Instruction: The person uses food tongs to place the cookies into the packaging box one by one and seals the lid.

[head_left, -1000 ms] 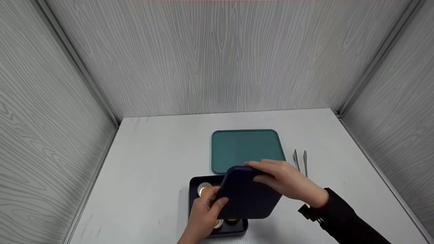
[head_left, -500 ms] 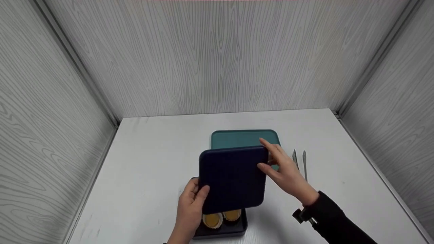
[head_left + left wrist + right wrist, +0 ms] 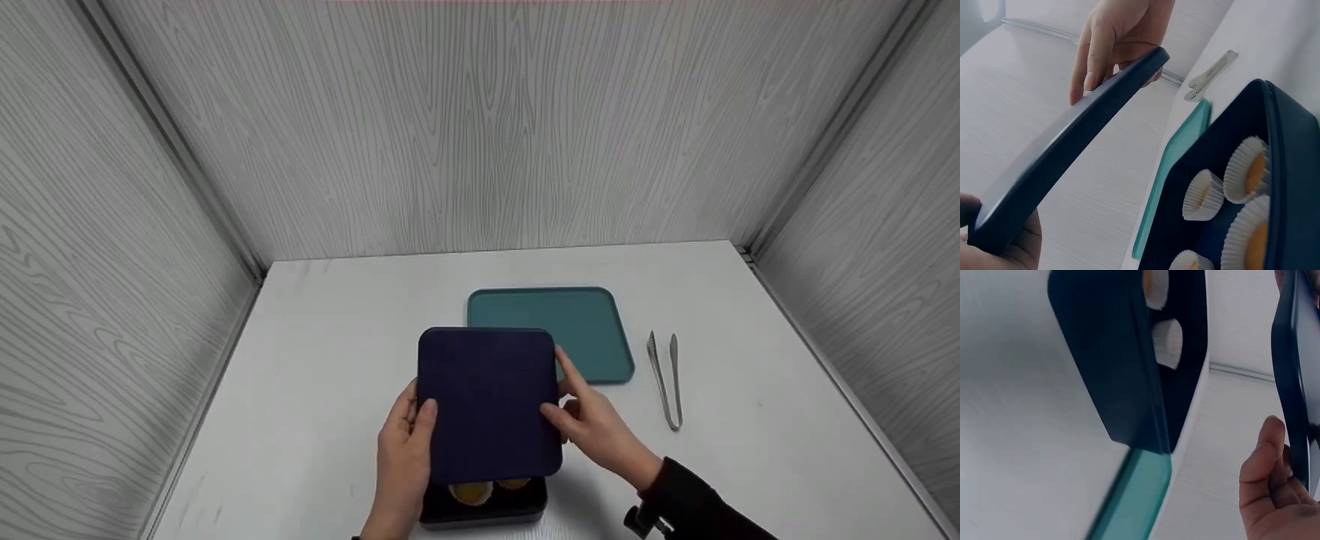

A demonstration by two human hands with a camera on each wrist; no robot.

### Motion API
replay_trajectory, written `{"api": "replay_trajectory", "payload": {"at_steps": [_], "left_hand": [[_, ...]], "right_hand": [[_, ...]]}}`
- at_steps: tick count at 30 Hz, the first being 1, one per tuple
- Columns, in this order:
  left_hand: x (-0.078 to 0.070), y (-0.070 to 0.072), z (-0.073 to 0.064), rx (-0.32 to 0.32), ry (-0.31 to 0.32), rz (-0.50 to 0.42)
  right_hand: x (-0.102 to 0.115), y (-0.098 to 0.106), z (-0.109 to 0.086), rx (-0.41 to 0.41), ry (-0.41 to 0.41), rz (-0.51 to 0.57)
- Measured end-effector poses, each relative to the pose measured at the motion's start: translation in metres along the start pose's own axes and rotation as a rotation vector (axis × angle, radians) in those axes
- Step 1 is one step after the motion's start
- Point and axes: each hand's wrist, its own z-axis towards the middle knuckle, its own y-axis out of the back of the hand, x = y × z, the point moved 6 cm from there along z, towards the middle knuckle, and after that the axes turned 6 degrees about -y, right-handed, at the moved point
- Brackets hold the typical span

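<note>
In the head view a dark navy lid (image 3: 491, 405) is held above a matching open box (image 3: 487, 517). My left hand (image 3: 401, 457) grips the lid's left edge, thumb on the upper face and fingers beneath. At the right edge, my right hand (image 3: 596, 427) pinches the lid between thumb and fingers. Small yellow cakes (image 3: 471, 493) in white pleated paper cups show past the lid's near edge. From the left wrist, the lid (image 3: 1067, 140) appears apart from the box (image 3: 1297, 169), with several cakes (image 3: 1255, 174) inside. The lid hides most of the box from the head camera.
A teal tray (image 3: 611, 345) lies behind the box, partly covered by the lid in the head view. Metal tongs (image 3: 666, 397) lie spread to its right. Pale wood-grain walls (image 3: 480, 127) enclose the white table (image 3: 337, 337) at the back and sides.
The lid has swung from a steep tilt to facing the head camera squarely and shifted left over the box. Both hands moved left with it; the right hand slid down along its edge.
</note>
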Motion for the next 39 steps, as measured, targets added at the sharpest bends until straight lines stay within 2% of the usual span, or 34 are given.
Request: {"api": "replay_trajectory", "payload": {"at_steps": [4,8,12,17,27,34,39], "left_hand": [[0.010,0.001,0.001,0.003,0.005,0.103],[0.021,0.002,0.000,-0.002,0.014,0.207],[0.034,0.003,-0.004,-0.020,0.064,0.313],[0.046,0.003,-0.009,-0.024,0.134,0.440],[0.066,0.008,-0.013,-0.017,0.250,0.481],[0.079,0.013,-0.014,-0.006,0.296,0.518],[0.086,0.016,-0.012,0.015,0.336,0.475]], "right_hand": [[-0.009,-0.009,0.001,0.011,-0.033,-0.033],[-0.018,-0.016,0.004,0.009,-0.060,-0.110],[-0.028,-0.023,0.008,0.013,-0.090,-0.204],[-0.040,-0.034,0.011,0.047,-0.125,-0.251],[-0.060,-0.052,0.010,0.070,-0.162,-0.288],[-0.063,-0.054,0.009,0.068,-0.165,-0.292],[-0.063,-0.053,0.009,0.059,-0.160,-0.303]]}}
